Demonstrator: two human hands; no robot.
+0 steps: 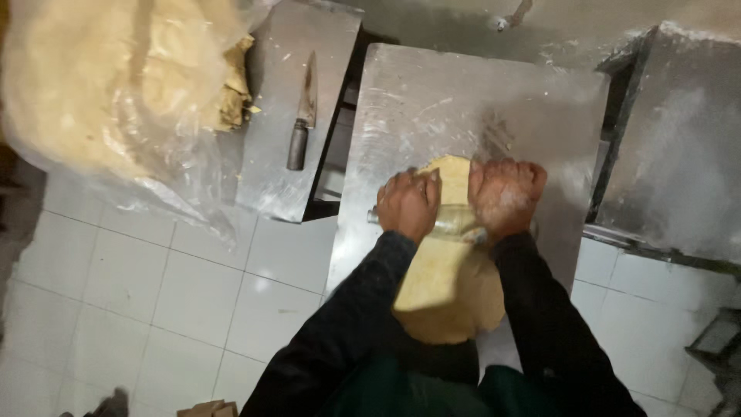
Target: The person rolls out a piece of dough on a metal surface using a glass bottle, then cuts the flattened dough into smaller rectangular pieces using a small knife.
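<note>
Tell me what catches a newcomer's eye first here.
At centre, the left hand and right hand press a clear rolling pin across a yellow dough sheet on a floured steel table. Upper left, a big plastic bag of dough bulges beside a knife.

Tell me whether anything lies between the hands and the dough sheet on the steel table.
Only the glass roller: the left hand and right hand press on it, and it lies across the dough sheet. Nothing else shows between them on the steel table.
</note>
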